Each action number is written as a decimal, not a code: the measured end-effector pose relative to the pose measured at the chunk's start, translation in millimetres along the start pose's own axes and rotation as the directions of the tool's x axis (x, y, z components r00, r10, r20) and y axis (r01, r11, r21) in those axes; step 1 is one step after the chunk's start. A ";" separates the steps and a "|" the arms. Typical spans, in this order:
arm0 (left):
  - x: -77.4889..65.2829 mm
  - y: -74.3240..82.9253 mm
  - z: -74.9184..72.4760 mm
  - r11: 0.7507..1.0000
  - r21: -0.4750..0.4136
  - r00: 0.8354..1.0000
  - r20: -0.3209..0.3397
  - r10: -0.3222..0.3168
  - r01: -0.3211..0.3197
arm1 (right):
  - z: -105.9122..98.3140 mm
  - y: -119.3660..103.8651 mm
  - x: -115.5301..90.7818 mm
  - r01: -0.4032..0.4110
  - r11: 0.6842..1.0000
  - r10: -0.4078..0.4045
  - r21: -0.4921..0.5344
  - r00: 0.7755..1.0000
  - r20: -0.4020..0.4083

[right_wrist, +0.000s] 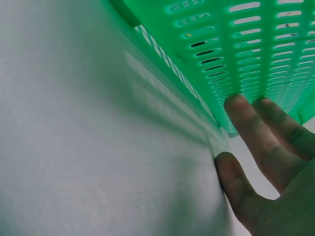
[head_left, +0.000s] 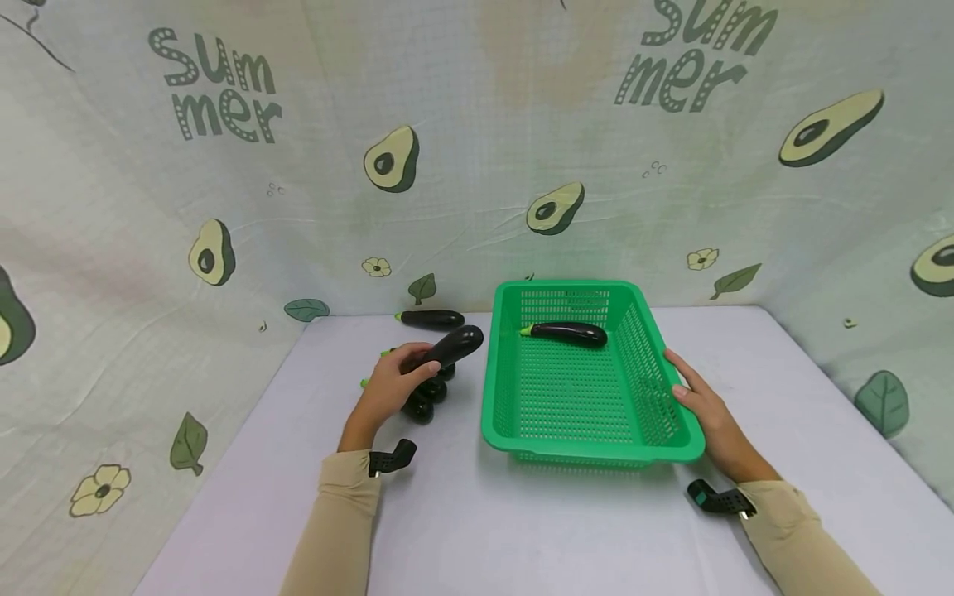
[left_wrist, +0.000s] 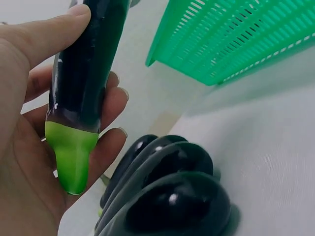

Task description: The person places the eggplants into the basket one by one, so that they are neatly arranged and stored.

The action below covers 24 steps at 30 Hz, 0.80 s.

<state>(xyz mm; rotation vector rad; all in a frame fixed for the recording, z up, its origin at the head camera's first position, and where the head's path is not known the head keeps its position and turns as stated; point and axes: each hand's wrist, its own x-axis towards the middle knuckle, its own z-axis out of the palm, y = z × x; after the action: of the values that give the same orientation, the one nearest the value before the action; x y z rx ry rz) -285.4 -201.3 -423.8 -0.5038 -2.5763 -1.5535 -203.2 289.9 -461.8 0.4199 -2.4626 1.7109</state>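
My left hand [head_left: 393, 382] grips a dark purple eggplant [head_left: 456, 346], thumb on one side and fingers around the other. Its green stem end [left_wrist: 72, 152] lies against the palm in the left wrist view; its blunt end points right, toward the basket. Below that hand, several more eggplants [left_wrist: 177, 201] lie side by side on the table. My right hand [head_left: 710, 418] holds the right side of a green plastic basket [head_left: 589, 451], thumb at the rim. In the right wrist view, its fingertips [right_wrist: 237, 102] touch the slotted outer wall. One eggplant [head_left: 570, 333] lies inside the basket near its far wall.
Another eggplant [head_left: 432, 320] lies at the table's back edge, left of the basket. A white cloth covers the table [head_left: 566, 538]. Behind it hangs a pale curtain [head_left: 477, 149] printed with avocados, leaves and flowers.
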 end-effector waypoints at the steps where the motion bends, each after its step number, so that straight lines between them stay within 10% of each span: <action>1: 0.5 0.5 1.1 1.000 -0.006 1.000 0.002 -0.003 0.003 | 0.1 0.2 -0.1 0.000 1.000 0.000 0.002 1.000 0.001; 24: 7.9 15.3 24.7 0.999 -0.014 0.996 0.073 0.047 -0.046 | -1.2 -0.7 0.6 0.004 1.000 -0.004 0.010 1.000 -0.006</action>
<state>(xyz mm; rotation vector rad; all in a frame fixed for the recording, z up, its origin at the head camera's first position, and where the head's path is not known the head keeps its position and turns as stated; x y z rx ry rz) -285.6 -171.4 -420.8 -0.6289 -2.5889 -1.5656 -203.6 290.7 -460.6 0.4193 -2.4484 1.7212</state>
